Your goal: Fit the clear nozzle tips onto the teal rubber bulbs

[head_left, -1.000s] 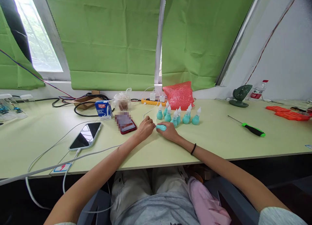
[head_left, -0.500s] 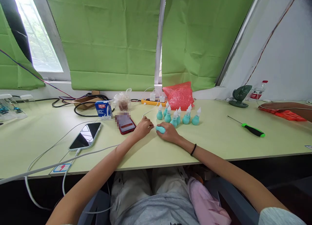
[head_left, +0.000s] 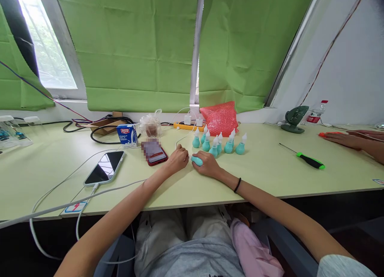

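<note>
My right hand (head_left: 207,165) is wrapped round a teal bulb syringe (head_left: 197,161), which lies tilted with its tip end towards my other hand. Close to that tip, the fingers of my left hand (head_left: 179,157) are pinched together; whatever they hold is hidden. Just beyond my right hand stand several more bulb syringes (head_left: 228,145), teal with whitish pointed tips, upright in a loose cluster.
Behind the cluster lies a red bubble-wrap pouch (head_left: 220,119). To the left are a red-edged phone (head_left: 156,155), a milk carton (head_left: 127,135) and a charging phone (head_left: 105,167). On the right lie a screwdriver (head_left: 310,160), a small fan (head_left: 295,119) and another person's hands (head_left: 345,139).
My left fingers have curled in closer beside the bulb syringe's tip. At the far right, the other person's hands have come into view over the red material.
</note>
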A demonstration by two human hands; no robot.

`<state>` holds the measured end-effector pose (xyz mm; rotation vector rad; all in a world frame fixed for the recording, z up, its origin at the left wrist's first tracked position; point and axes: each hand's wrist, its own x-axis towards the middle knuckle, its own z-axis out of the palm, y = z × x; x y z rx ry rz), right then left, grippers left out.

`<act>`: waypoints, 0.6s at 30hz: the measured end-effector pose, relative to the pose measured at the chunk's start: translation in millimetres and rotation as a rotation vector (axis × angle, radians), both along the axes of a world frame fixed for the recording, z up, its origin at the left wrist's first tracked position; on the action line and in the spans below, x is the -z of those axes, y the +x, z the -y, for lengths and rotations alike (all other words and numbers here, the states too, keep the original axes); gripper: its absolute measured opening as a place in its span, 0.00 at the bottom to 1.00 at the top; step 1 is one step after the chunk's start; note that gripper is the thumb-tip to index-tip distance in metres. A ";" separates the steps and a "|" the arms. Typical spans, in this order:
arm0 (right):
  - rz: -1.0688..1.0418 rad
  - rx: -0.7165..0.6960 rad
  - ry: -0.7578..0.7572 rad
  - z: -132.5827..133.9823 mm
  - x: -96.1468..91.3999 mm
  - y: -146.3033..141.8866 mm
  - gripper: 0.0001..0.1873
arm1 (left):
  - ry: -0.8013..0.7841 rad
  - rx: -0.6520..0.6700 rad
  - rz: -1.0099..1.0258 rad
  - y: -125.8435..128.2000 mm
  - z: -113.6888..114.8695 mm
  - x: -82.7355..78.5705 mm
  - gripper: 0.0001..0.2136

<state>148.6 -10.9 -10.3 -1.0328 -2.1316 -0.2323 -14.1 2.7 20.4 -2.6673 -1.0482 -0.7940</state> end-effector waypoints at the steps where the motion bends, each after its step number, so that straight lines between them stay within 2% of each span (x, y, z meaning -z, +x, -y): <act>1: -0.014 0.004 -0.004 0.2 -0.6 -0.5 0.13 | 0.000 -0.005 0.015 0.1 -0.2 -0.2 0.07; 15: -0.231 0.044 -0.114 -2.7 -2.7 -4.3 0.10 | -0.036 0.006 0.151 -4.8 0.3 -2.4 0.04; 18: -0.239 0.022 -0.117 -3.0 -4.1 -2.8 0.10 | -0.037 0.008 0.156 -7.7 0.3 -1.6 0.09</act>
